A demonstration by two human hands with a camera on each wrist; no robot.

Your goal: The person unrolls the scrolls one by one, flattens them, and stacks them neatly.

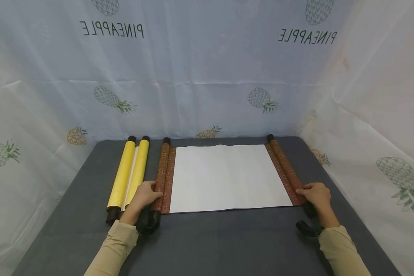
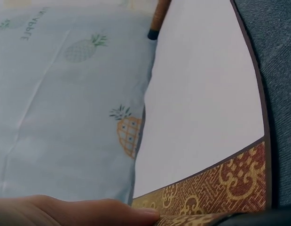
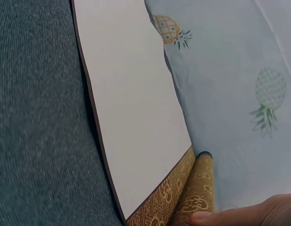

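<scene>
A brown patterned hanging scroll [image 1: 231, 178] lies unrolled flat, its white sheet spread between two rollers with black end knobs. My left hand [image 1: 145, 194] grips the near part of the left roller [image 1: 162, 163]. At the opposite side, my right hand [image 1: 315, 196] holds the near part of the right roller [image 1: 284, 161], thumb side toward the sheet. In the left wrist view, a finger [image 2: 98, 212] lies along the gold-patterned brocade border [image 2: 230, 181]. The right wrist view has a fingertip [image 3: 201, 216] touching the rolled brocade [image 3: 199, 188]. The undersides of both grips are hidden.
A yellow scroll [image 1: 121, 176], with two rolled parts side by side, lies left of the brown one, close to my left forearm. Dark grey cloth covers the table [image 1: 220, 245]. Pineapple-print curtains [image 1: 200, 65] stand behind and at both sides.
</scene>
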